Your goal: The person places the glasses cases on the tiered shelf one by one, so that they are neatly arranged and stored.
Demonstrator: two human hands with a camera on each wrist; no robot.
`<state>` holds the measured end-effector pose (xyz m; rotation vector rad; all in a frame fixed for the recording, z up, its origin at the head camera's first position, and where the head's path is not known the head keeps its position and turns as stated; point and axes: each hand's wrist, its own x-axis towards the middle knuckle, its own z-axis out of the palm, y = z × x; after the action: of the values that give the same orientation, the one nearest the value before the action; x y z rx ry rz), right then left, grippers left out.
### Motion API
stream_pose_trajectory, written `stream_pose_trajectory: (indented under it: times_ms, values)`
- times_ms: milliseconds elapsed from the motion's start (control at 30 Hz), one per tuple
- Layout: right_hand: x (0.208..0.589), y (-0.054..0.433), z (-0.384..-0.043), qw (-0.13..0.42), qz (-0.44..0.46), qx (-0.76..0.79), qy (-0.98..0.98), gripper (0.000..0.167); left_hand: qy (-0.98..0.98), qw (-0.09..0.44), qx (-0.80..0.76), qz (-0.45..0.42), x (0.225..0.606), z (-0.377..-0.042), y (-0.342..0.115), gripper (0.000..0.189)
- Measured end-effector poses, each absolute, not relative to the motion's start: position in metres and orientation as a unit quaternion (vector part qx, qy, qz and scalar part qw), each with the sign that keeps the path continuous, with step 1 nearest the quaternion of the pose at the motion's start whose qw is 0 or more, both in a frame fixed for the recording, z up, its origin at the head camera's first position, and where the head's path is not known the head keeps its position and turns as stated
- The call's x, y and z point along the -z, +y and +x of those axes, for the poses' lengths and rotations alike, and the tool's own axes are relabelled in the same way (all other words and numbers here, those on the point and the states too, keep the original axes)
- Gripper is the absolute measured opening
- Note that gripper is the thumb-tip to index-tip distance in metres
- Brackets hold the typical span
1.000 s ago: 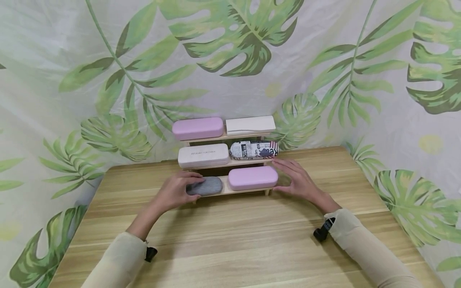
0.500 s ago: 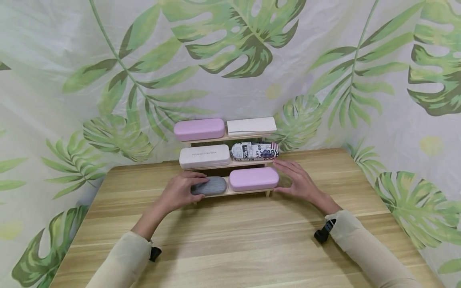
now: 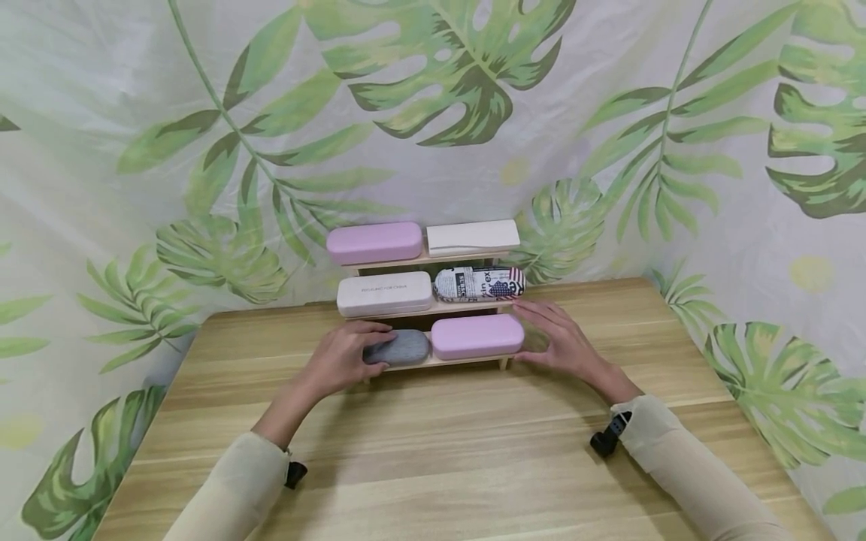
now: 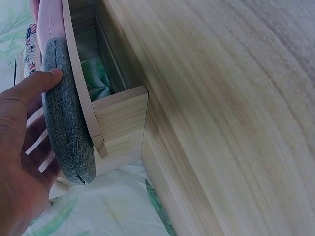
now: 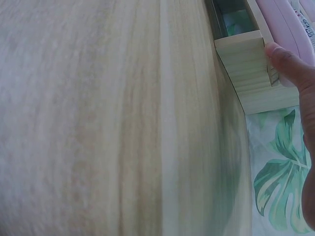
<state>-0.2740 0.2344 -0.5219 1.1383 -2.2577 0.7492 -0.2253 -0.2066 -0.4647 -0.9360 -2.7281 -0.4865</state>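
Note:
A small three-tier wooden rack [image 3: 467, 361] carries several glasses cases. On the bottom tier my left hand [image 3: 340, 358] holds a grey fabric glasses case [image 3: 406, 348] by its left end, thumb in front and fingers behind. In the left wrist view the grey case [image 4: 66, 108] lies along the shelf, its far end against a pink glasses case [image 4: 51, 19]. That pink case [image 3: 476, 336] fills the bottom tier's right side. My right hand [image 3: 564, 342] rests at the rack's right end, fingers extended by the middle tier. Its thumb [image 5: 283, 56] touches the bottom shelf's corner.
On the middle tier lie a white lettered case [image 3: 384, 294] and a newspaper-print case [image 3: 480, 284]. A second pink case [image 3: 374, 243] and a cream case [image 3: 472, 237] sit on top. The rack stands on a wooden table [image 3: 433, 451] before a leaf-print cloth [image 3: 433, 173].
My left hand has slid the grey case to the right along the bottom tier, up to the pink case. The right hand has kept its place at the rack's end.

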Motion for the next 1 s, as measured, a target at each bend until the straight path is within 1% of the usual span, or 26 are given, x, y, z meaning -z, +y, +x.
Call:
stream_pose_trajectory:
  times_ms: [167, 733, 833, 1000]
  values:
    - [0.523, 0.234, -0.274, 0.255, 0.417, -0.273, -0.828, 0.104, -0.928, 0.108, 0.166, -0.315, 0.465, -0.225, -0.205, 0.051]
    - [0.521, 0.234, -0.272, 0.247, 0.41, -0.268, -0.836, 0.103, -0.923, 0.12, 0.174, -0.321, 0.466, -0.228, -0.208, 0.052]
    - [0.521, 0.234, -0.273, 0.249, 0.41, -0.266, -0.836, 0.103, -0.918, 0.134, 0.179, -0.327, 0.465, -0.227, -0.21, 0.053]
    - [0.522, 0.237, -0.273, 0.248, 0.415, -0.265, -0.834, 0.102, -0.895, 0.191, 0.2, -0.348, 0.467, -0.224, -0.219, 0.054]
